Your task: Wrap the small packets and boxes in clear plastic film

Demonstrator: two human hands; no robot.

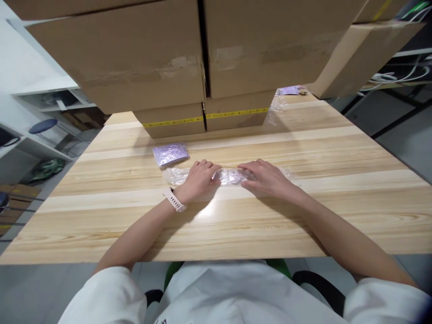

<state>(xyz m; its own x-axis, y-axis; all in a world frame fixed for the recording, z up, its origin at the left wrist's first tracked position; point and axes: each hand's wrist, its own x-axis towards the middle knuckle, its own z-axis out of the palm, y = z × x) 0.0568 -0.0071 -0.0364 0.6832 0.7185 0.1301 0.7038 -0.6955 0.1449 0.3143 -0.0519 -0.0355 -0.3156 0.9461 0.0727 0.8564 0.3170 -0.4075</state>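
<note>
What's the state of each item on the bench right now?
Clear plastic wrap: flat on table, rolled around a purple item in the middle.
Left hand: pressing on the wrap.
Right hand: pressing on the wrap.
Purple packet: lying loose, untouched.
Cardboard boxes: stacked, closed.

No legible text or numbers; only illegible yellow tape point(205, 119) on the cardboard boxes point(175, 72)

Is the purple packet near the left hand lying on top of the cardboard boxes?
No, the purple packet lies flat on the wooden table, in front of the cardboard boxes and just beyond the left hand.
</note>
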